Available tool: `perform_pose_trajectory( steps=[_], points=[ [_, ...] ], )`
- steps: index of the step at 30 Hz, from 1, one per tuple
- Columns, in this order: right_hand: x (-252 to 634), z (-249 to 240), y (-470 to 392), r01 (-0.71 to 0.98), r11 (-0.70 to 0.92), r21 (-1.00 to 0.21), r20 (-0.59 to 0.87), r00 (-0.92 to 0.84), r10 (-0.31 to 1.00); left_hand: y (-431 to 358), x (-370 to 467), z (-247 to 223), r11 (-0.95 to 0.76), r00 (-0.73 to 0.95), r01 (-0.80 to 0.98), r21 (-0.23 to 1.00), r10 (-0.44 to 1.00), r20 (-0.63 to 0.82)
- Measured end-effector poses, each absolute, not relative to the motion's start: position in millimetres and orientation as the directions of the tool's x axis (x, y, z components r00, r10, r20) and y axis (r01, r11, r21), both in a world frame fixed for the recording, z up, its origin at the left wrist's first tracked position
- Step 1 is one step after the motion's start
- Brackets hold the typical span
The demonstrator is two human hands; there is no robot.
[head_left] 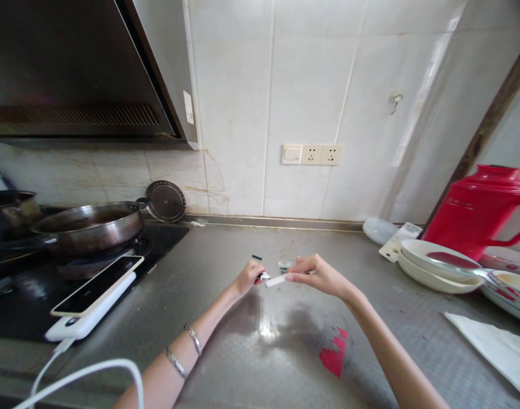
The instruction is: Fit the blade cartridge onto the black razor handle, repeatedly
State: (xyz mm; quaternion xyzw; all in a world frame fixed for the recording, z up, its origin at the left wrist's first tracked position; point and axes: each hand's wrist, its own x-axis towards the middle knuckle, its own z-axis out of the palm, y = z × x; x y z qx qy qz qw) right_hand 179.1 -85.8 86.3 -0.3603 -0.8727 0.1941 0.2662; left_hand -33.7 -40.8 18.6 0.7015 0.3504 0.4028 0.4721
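Over the middle of the metal counter [225, 250] my two hands are close together. My left hand [248, 277] is closed on a small crumpled silver foil wrapper [265, 276] with a dark part beside it. Between thumb and fingers, my right hand [308, 270] pinches a flat white strip [277, 280], whose free end points left and lies by the foil. Just behind the hands are a dark green scrap [257, 257] and a small clear-and-green packet [283, 265], partly hidden by the right hand.
On the left, a steel pan [89, 230] stands on the black cooktop [29, 289], near a phone [98, 286] on a white power bank [93, 315] with a cable. Stacked plates [439, 275], a red thermos [477, 210] and a white paper [494, 346] are at right.
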Motion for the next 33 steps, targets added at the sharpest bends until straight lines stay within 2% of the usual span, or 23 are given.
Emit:
perform_pose_trajectory(
  steps=[4, 7, 10, 14, 17, 20, 25, 33],
  points=[
    [183.8, 83.2, -80.5, 0.509, 0.63, -0.587, 0.296, -0.589, 0.752, -35.7, -36.5, 18.1, -0.351, 0.381, 0.032, 0.936, 0.87, 0.313],
    [185.1, 75.3, -72.3, 0.499, 0.57, -0.653, 0.359, -0.459, 0.813, -32.9, -38.5, 19.4, -0.364, 0.284, -0.059, 0.93, 0.887, 0.365],
    [179.6, 62.2, -65.0, 0.564, 0.49, -0.664, 0.393, -0.294, 0.871, -33.1, -38.5, 21.8, -0.314, 0.232, -0.154, 0.937, 0.91, 0.343],
    [160.4, 45.2, -65.2, 0.768, 0.363, -0.528, 0.399, -0.153, 0.904, -36.3, -35.4, 24.8, -0.208, 0.265, -0.231, 0.95, 0.927, 0.267],
    [144.1, 35.7, -68.6, 0.912, 0.168, -0.374, 0.295, -0.055, 0.954, -37.6, -33.0, 25.5, -0.167, 0.279, -0.258, 0.952, 0.93, 0.239],
    [132.0, 27.1, -68.8, 0.963, 0.043, -0.265, 0.163, 0.001, 0.987, -38.0, -31.6, 25.2, -0.144, 0.288, -0.284, 0.948, 0.93, 0.228],
    [119.2, 16.6, -65.6, 0.979, -0.007, -0.205, 0.056, 0.019, 0.998, -39.3, -29.9, 24.6, -0.112, 0.309, -0.318, 0.942, 0.927, 0.214],
    [110.6, 13.5, -66.1, 0.988, 0.004, -0.151, 0.061, 0.005, 0.998, -36.9, -27.5, 19.3, -0.081, 0.319, -0.292, 0.953, 0.931, 0.177]
  ],
)
